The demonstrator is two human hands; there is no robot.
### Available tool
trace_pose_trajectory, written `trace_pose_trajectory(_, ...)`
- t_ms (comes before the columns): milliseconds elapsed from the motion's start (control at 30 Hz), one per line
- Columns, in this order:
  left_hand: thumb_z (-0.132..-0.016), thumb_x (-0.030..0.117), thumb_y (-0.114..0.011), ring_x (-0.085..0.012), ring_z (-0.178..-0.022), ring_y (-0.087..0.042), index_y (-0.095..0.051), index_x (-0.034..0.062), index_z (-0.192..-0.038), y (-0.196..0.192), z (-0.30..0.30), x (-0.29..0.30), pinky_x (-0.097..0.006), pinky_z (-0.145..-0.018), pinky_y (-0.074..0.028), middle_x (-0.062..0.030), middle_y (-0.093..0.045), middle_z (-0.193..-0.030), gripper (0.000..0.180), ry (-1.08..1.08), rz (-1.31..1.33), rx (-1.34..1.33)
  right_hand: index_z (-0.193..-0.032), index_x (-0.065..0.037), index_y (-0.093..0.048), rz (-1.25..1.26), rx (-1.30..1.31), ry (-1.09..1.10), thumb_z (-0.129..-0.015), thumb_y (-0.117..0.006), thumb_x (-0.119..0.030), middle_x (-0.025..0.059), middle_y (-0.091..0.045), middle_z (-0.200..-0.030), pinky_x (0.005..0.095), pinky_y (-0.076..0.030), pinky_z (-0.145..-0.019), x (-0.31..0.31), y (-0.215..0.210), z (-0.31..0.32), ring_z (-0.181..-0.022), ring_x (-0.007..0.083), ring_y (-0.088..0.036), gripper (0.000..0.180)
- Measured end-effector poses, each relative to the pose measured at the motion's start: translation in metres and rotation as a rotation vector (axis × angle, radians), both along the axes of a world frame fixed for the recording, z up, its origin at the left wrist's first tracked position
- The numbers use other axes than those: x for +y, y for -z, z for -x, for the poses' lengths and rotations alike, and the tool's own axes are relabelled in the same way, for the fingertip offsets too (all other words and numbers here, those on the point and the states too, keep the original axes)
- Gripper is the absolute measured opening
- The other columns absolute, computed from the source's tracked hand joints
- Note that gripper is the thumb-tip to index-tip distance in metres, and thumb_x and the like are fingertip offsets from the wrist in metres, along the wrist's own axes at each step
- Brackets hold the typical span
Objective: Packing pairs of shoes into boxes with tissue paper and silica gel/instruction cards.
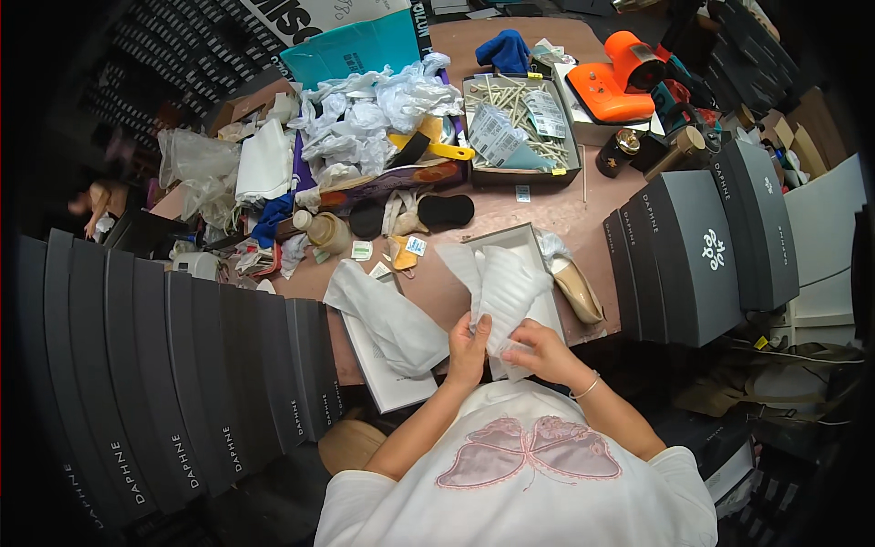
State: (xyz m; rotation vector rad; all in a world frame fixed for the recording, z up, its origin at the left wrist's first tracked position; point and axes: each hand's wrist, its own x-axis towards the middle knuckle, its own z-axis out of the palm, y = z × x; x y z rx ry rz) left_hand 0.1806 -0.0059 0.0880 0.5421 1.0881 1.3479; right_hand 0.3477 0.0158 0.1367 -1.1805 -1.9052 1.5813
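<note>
Crinkling white ribbed tissue sheet

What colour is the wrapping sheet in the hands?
White, with a faint ribbed texture; the wrapping sheet is gripped by both hands, seen best in the head view.

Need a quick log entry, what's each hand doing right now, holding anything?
Left hand: closed on the white tissue paper, at its lower left edge.
Right hand: closed on the same paper, lower right.

A white short-sleeved T-shirt printed with a pink butterfly is worn, and a thin bracelet on the right wrist
</note>
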Motion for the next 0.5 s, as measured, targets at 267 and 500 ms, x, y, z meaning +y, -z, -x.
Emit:
trace_pose_trajectory(267,-0.095,0.03,-0.055,-0.0074,-0.068,-0.062,-0.057,0.0034,-0.102,0.009,0.029,-0.02,-0.02,-0.049,-0.047,-0.0037,-0.065,-0.086,0.028,0.014,0.209,-0.031,-0.104,0.004,-0.063,0.508,0.369,0.412,-0.083,-0.068,-0.013,0.0061,-0.059,-0.112,0.0284,-0.047,-0.086,0.041,-0.027,-0.082,-0.1,0.0128,-0.057,0.028)
trace_pose_trajectory(500,-0.096,0.038,-0.051,-0.0055,-0.054,-0.05,-0.058,0.0055,-0.09,0.0,0.014,0.0,-0.02,-0.043,-0.037,-0.002,-0.059,-0.076,0.033,0.057,0.11,-0.006,-0.09,0.002,-0.063,0.134,0.014,0.104,-0.082,-0.07,-0.013,0.006,-0.061,-0.086,0.0276,-0.045,-0.074,0.008,-0.016,-0.012,-0.083,0.0106,-0.054,0.019)
